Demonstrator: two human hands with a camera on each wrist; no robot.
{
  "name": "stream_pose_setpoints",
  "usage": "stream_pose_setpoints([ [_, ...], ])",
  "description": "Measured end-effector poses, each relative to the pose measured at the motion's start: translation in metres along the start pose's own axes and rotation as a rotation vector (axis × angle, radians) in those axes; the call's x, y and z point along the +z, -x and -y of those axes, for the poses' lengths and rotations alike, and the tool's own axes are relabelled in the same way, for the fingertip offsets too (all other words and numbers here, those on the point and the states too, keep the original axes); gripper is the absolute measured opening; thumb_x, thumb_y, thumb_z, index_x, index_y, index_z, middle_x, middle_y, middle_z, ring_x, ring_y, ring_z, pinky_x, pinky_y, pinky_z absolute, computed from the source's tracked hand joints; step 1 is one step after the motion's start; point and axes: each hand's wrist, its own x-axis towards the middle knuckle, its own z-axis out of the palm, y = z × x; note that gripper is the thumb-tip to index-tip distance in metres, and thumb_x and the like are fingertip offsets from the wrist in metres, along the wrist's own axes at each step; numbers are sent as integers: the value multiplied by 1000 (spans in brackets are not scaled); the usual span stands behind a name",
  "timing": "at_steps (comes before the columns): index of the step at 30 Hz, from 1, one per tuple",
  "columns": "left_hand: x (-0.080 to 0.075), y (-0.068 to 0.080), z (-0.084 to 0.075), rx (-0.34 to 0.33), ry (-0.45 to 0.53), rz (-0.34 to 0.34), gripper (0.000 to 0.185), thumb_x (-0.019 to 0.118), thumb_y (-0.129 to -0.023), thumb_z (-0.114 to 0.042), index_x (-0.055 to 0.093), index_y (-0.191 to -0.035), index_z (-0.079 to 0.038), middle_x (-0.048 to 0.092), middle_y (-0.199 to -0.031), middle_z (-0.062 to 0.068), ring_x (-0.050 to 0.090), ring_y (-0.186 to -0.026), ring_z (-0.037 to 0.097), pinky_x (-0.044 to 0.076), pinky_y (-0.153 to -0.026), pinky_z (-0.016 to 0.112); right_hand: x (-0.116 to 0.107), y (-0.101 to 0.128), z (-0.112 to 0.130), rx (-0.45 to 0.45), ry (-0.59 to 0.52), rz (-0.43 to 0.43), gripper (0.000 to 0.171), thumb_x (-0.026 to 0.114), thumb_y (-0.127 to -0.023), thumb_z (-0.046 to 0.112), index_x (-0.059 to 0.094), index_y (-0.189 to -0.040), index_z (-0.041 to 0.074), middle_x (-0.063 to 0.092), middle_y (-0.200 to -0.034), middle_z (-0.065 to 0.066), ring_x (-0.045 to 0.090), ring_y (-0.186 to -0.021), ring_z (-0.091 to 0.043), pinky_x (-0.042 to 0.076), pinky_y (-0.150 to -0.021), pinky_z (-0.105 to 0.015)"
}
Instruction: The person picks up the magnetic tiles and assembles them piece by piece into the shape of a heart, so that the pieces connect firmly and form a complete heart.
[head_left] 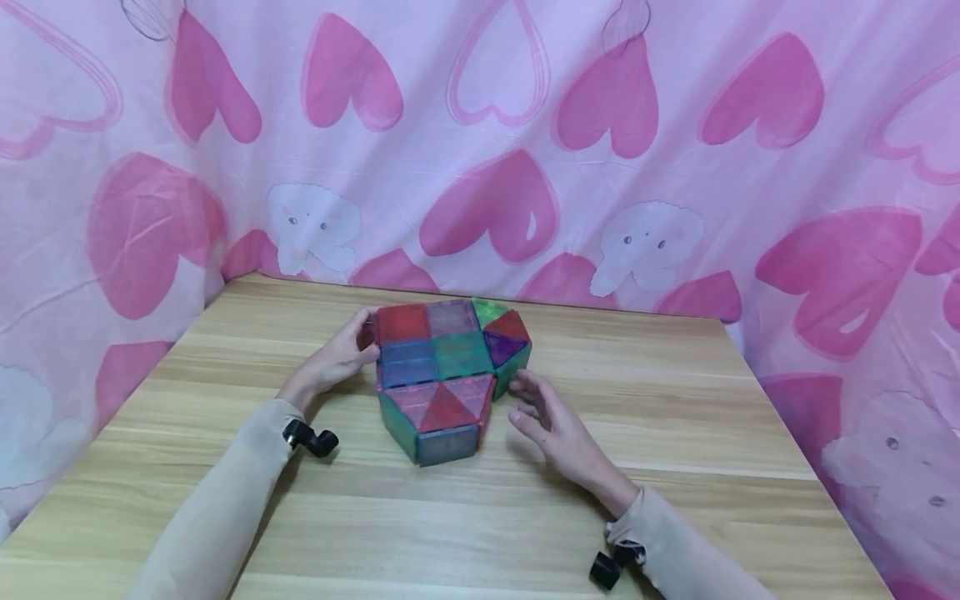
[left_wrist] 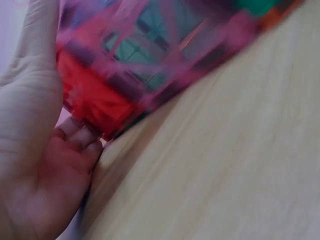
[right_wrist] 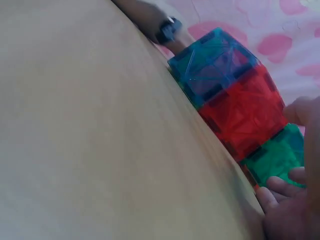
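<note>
Cupping the left end of the translucent, many-coloured magnetic-tile block, the fingers of the left hand curl against its red end panel, with the thumb up along the side. The fingers of the right hand are spread and relaxed, the tips just beside or barely touching the green tile at the block's right side; none of them closes round it. The block sits flat on the light wooden bench, near the middle and towards the far edge.

Such tiles likely hold together only by their edges, so the risk is a panel popping loose. An uneven squeeze from the left with little counter-hold on the right could fold the angled triangular pieces inward or slide the whole block sideways across the smooth wood. Lifting by one end might split it along a seam.

Around the bench hangs a pink heart-and-elephant patterned cloth, close behind the block, which leaves little room for pushing it farther back. Small black wrist-mounted cameras sit at the beige sleeves.
</note>
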Motion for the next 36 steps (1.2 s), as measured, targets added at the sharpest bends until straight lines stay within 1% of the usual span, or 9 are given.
stream_pose_setpoints([
  [4,-2,6,-1,11,84,14,64,82,-100,-4,39,-145,12,59,-144,6,60,-135,9,44,-118,21,-8,-3,-5,-26,-38,44,83,58,-117,26,5,-180,17,25,-182,-20,28,-167,-42,29,-132,-51],
  [7,-1,10,-4,-28,65,66,63,84,-91,11,43,-138,8,68,-139,3,67,-129,13,51,-113,24,-8,2,-5,-46,-37,79,101,72,-110,28,0,-180,22,13,-187,-12,19,-170,-37,24,-135,-43],
  [10,0,11,-6,-70,40,116,61,89,-87,11,49,-133,4,75,-127,5,72,-119,17,56,-104,26,-4,8,-2,-43,59,94,128,93,-93,34,-1,-180,29,12,-186,-2,21,-169,-31,24,-135,-41],
  [12,-2,13,-8,-85,52,147,53,88,-87,11,54,-127,4,77,-120,7,73,-113,18,57,-98,28,-2,9,-1,-35,119,88,144,103,-81,36,-2,-180,34,15,-185,1,25,-168,-30,25,-135,-49],
  [17,-11,19,-12,-131,157,279,34,88,-92,1,68,-119,2,79,-114,7,75,-107,17,61,-95,29,-15,10,-3,18,144,92,150,108,-73,35,0,-177,45,22,-183,5,25,-168,-27,20,-134,-61],
  [23,-12,20,-16,-213,190,425,38,87,-97,-9,70,-129,2,79,-120,9,76,-110,19,63,-99,32,-49,13,-16,-71,-27,207,135,100,-81,6,8,-178,24,31,-178,-8,30,-165,-24,23,-134,-28],
  [25,-8,18,-16,-219,131,393,45,86,-96,-3,66,-135,4,77,-122,10,74,-112,19,62,-100,32,-57,14,-21,-101,-66,220,125,96,-84,0,14,-177,19,36,-174,-13,38,-159,-21,30,-128,-20],
  [29,3,12,-16,-203,12,248,59,87,-90,7,56,-141,9,70,-128,20,69,-118,26,62,-101,34,-68,11,-29,-145,-91,184,111,91,-85,-7,25,-172,12,46,-164,-19,48,-149,-21,43,-120,-25],
  [36,17,4,-14,-198,6,81,105,92,-83,8,31,-167,2,44,-166,29,50,-150,50,48,-122,54,-84,3,-37,-63,-37,-47,90,89,-87,-9,41,-162,1,57,-146,-22,60,-130,-26,55,-105,-24],
])
